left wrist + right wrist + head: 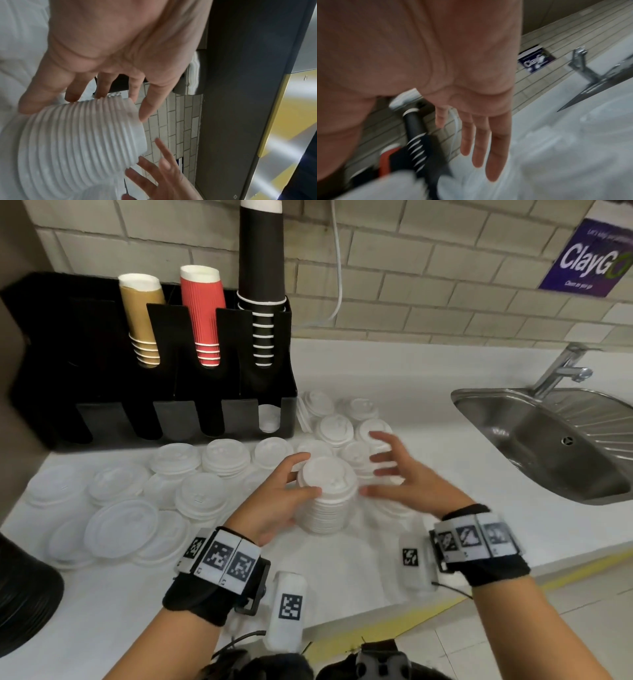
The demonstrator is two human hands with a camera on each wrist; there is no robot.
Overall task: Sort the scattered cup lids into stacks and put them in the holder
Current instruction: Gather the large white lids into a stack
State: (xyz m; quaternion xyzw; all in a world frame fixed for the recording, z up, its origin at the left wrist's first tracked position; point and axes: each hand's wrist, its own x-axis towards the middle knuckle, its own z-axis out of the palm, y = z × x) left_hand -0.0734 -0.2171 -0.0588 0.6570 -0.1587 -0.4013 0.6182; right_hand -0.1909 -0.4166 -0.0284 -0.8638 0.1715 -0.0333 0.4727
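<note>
Tabletop: I see the white tabletop [394, 378] carrying everything, with a steel sink [548, 440] to my right.
Holder: the black plastic cup-and-lid holder [85, 364] stands at the back left; its front slots look mostly empty, one showing something white.
Loose lids: clear and white plastic lids [120, 525] lie scattered in front of and beside the holder.
Stack: the tall stack of white ribbed plastic lids [327, 494] stands on the tabletop between my hands.
Left hand [274, 501]: its grip curls round the stack's side, thumb and fingers pressing.
Right hand [407, 474]: fingers spread, just beside the stack, holding nothing.
Handling: I judge the stack light, slick and prone to shearing; take it low, around its sides, with both hands.
Hidden: the stack's base and the slots' depths are hard to see; the right wrist view is blurred.
</note>
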